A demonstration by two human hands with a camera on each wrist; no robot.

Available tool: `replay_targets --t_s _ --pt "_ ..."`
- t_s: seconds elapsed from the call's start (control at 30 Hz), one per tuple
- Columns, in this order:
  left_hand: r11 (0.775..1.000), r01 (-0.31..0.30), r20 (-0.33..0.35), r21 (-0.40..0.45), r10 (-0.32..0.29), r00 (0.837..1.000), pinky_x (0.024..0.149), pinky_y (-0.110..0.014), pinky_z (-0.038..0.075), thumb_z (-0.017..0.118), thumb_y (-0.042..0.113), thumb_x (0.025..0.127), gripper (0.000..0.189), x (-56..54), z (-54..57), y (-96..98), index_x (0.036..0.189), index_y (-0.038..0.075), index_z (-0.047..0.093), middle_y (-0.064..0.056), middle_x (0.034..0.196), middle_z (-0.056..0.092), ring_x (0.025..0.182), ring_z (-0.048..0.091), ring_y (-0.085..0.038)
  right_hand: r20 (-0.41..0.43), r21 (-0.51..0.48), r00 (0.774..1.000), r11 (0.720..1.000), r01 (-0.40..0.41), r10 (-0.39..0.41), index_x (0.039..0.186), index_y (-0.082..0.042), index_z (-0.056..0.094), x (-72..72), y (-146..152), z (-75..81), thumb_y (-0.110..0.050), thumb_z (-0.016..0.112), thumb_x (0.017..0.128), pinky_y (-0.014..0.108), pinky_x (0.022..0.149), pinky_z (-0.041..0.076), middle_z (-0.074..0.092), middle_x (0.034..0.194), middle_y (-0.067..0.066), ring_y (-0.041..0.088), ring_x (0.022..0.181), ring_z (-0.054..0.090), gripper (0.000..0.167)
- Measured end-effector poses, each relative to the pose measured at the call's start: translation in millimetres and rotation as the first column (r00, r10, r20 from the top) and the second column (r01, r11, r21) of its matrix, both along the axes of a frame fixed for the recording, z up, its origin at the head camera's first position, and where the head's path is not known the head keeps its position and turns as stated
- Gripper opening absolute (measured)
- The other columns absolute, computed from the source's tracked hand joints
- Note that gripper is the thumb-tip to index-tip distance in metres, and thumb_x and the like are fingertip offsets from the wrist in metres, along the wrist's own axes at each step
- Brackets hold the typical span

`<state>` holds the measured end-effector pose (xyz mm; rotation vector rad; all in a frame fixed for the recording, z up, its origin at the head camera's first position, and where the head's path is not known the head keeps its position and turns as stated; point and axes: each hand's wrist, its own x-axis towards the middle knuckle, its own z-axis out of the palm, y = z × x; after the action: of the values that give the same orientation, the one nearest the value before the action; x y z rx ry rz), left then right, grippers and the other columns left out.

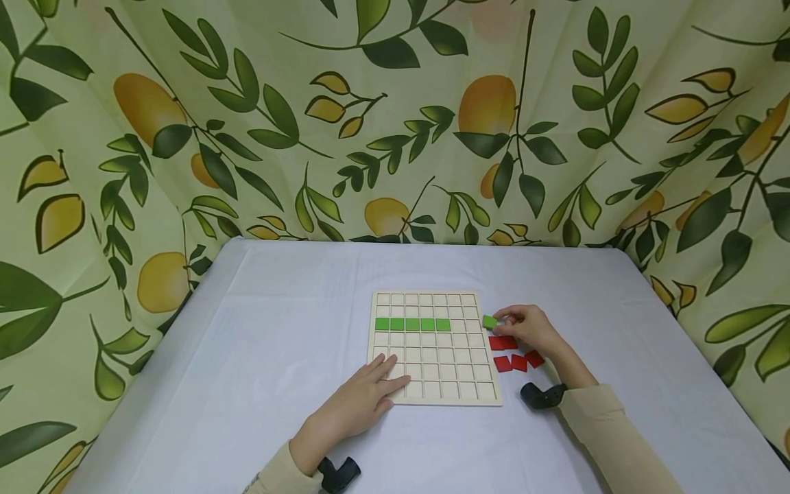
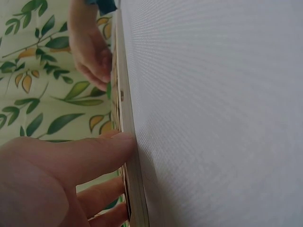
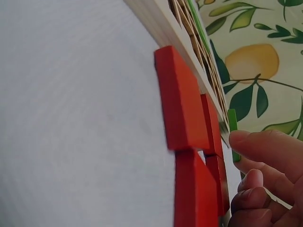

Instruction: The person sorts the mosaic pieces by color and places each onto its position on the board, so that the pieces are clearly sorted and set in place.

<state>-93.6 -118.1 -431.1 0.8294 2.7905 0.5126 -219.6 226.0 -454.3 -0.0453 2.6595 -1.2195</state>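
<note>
A square wooden grid board [image 1: 444, 374] lies on the table, with a row of several green tiles [image 1: 412, 324] in its upper part, starting from the left side. My left hand [image 1: 354, 403] rests on the board's lower left corner, fingers spread. In the left wrist view its thumb [image 2: 102, 153] touches the board's edge. Just past the board's right edge, my right hand [image 1: 532, 329] pinches a single green tile [image 1: 489, 322] between thumb and finger. The right wrist view shows this green tile [image 3: 232, 120] edge-on at the fingertips. Several red tiles [image 1: 503, 363] lie below that hand.
A white cloth [image 1: 265, 329] covers the table. Behind it hangs a curtain [image 1: 426, 96] printed with leaves and fruit. Black wrist devices sit at the left wrist [image 1: 339, 475] and the right wrist [image 1: 542, 396].
</note>
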Motion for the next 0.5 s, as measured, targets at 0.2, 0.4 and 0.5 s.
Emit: replay_targets --t_s 0.2,0.4,0.5 --pt "1.000 -0.002 0.005 0.001 0.002 1.000 0.116 -0.052 0.035 0.056 0.018 0.096 0.043 0.5 -0.1 -0.4 0.139 0.021 0.053 -0.016 0.155 0.038 0.146 0.033 -0.037 -0.006 0.012 1.000 1.000 -0.002 0.002 0.114 0.001 0.067 0.8 -2.5 1.2 -0.017 0.073 0.083 0.021 0.051 0.039 0.052 0.071 0.001 0.014 0.069 0.047 0.036" --pt "1.000 -0.006 0.014 0.003 0.006 1.000 0.116 -0.052 0.034 0.055 0.018 0.096 0.043 0.6 0.3 -0.4 0.139 0.021 0.053 -0.016 0.155 0.037 0.146 0.032 -0.036 -0.019 0.013 1.000 1.000 -0.013 0.013 0.113 0.002 0.067 2.2 -5.8 3.6 -0.017 0.074 0.083 0.022 0.049 0.038 0.051 0.072 0.001 0.014 0.066 0.046 0.036" --pt "1.000 -0.007 0.016 0.001 0.007 1.000 0.116 -0.052 0.034 0.055 0.018 0.096 0.043 0.1 0.1 -0.1 0.139 0.022 0.053 -0.015 0.155 0.037 0.146 0.032 -0.036 -0.022 0.013 1.000 1.000 -0.019 0.020 0.113 0.002 0.067 1.8 -6.5 2.7 -0.017 0.074 0.083 0.022 0.048 0.038 0.051 0.073 0.001 0.014 0.064 0.046 0.036"
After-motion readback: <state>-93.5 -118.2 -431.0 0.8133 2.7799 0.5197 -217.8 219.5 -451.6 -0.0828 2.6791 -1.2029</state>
